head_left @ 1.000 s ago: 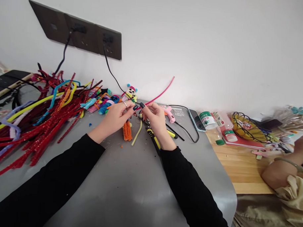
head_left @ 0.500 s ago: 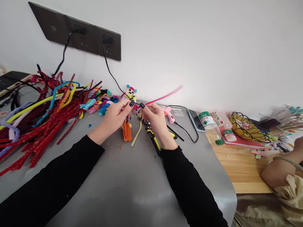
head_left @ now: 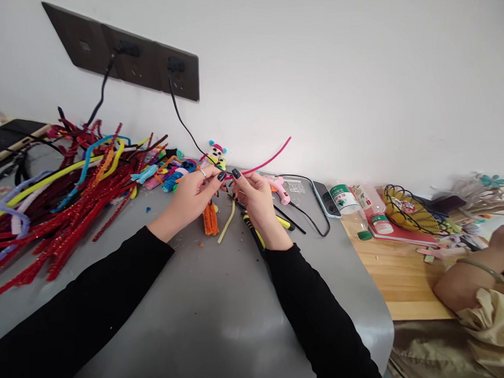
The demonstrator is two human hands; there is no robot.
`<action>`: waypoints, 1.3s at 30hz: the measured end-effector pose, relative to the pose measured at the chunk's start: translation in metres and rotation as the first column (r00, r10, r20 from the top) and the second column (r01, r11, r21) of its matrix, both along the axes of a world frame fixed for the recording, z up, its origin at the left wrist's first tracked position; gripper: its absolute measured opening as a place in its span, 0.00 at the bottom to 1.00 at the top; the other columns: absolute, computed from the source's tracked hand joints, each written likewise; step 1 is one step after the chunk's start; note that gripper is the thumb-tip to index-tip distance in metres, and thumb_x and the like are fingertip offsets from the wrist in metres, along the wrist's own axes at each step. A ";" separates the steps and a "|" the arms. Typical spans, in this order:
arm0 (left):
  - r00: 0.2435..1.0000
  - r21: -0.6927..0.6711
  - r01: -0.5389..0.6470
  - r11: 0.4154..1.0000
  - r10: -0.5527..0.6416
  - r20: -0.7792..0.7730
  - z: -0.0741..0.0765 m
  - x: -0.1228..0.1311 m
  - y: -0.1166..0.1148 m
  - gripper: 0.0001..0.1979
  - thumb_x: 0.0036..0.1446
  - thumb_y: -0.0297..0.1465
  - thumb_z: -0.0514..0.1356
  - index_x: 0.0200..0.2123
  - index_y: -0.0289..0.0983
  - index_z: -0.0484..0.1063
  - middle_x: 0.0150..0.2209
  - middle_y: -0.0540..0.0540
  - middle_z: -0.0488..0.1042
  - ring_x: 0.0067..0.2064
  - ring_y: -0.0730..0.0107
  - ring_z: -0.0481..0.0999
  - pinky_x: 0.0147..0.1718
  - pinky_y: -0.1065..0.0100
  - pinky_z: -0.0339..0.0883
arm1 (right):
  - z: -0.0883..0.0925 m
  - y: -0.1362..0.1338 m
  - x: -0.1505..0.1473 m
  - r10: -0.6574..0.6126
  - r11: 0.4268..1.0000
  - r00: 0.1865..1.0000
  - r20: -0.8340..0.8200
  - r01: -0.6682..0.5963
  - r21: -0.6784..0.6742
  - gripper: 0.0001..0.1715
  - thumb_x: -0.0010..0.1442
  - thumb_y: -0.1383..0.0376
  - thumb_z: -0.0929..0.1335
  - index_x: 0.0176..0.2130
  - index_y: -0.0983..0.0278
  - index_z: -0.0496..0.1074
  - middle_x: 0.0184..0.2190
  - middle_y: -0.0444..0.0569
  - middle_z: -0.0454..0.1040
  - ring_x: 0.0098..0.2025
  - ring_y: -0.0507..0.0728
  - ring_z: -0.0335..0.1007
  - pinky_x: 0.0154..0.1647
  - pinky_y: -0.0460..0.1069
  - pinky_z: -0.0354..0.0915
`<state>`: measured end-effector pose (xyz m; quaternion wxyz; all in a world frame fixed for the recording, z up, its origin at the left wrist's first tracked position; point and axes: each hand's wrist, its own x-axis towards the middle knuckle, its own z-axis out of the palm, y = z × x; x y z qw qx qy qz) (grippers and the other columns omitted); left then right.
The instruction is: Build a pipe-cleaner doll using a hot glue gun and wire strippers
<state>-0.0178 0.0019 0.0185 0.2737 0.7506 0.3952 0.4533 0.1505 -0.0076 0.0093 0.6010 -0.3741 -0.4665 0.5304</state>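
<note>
A pink pipe cleaner (head_left: 273,156) is pinched between my two hands over the grey table (head_left: 214,320), its free end curving up to the right. My left hand (head_left: 195,197) has thumb and fingers closed at its left end, which the fingertips partly hide. Close beside it, my right hand (head_left: 255,203) grips the same pipe cleaner. Beneath the hands lie a bundle of orange pipe cleaner pieces (head_left: 210,219), a pale yellow pipe cleaner (head_left: 226,224) and yellow-and-black pliers (head_left: 254,233), partly covered by my right hand. A small pipe-cleaner figure (head_left: 217,152) stands behind.
Many red, yellow, blue and purple pipe cleaners (head_left: 81,205) heap on the left. A pink glue gun (head_left: 280,190), a phone (head_left: 326,199) and plastic bottles (head_left: 345,199) are to the right. A yellow basket (head_left: 412,214) and another person's arm (head_left: 467,279) are farther right.
The free end of the pink pipe cleaner has swung slightly left and now curves more upward. Both hands stay close together in nearly the same place.
</note>
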 end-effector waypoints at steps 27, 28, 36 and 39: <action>0.960 -0.170 0.165 0.972 -0.119 0.253 -0.005 0.002 0.003 0.24 0.61 0.55 0.63 0.40 0.38 0.70 0.31 0.46 0.77 0.25 0.71 0.68 0.23 0.69 0.62 | 0.002 -0.001 0.006 0.133 0.982 0.977 -0.165 -0.153 -0.110 0.23 0.49 0.51 0.81 0.33 0.60 0.72 0.32 0.42 0.80 0.31 0.50 0.73 0.32 0.46 0.67; 0.962 -0.165 0.153 0.974 -0.109 0.249 -0.005 0.002 0.003 0.24 0.62 0.54 0.62 0.39 0.39 0.70 0.30 0.47 0.76 0.24 0.71 0.67 0.23 0.69 0.62 | 0.002 -0.002 0.006 0.135 0.982 0.977 -0.166 -0.154 -0.108 0.24 0.48 0.50 0.81 0.33 0.60 0.73 0.32 0.42 0.80 0.31 0.50 0.73 0.32 0.46 0.66; 0.997 -0.062 0.082 0.995 -0.081 0.009 0.000 -0.001 0.001 0.20 0.66 0.49 0.56 0.33 0.38 0.70 0.28 0.49 0.71 0.27 0.69 0.67 0.25 0.68 0.61 | 0.013 -0.004 0.015 0.043 0.999 0.994 0.099 -0.046 0.029 0.24 0.51 0.47 0.80 0.31 0.61 0.73 0.28 0.42 0.78 0.27 0.49 0.68 0.30 0.47 0.64; 0.986 -0.063 0.106 0.992 -0.113 -0.121 -0.002 -0.003 0.003 0.17 0.66 0.45 0.56 0.34 0.38 0.72 0.27 0.49 0.72 0.26 0.69 0.66 0.24 0.68 0.58 | 0.014 -0.003 0.021 0.049 0.993 0.982 0.181 -0.067 0.094 0.25 0.51 0.46 0.80 0.30 0.61 0.73 0.26 0.42 0.77 0.27 0.50 0.68 0.30 0.47 0.64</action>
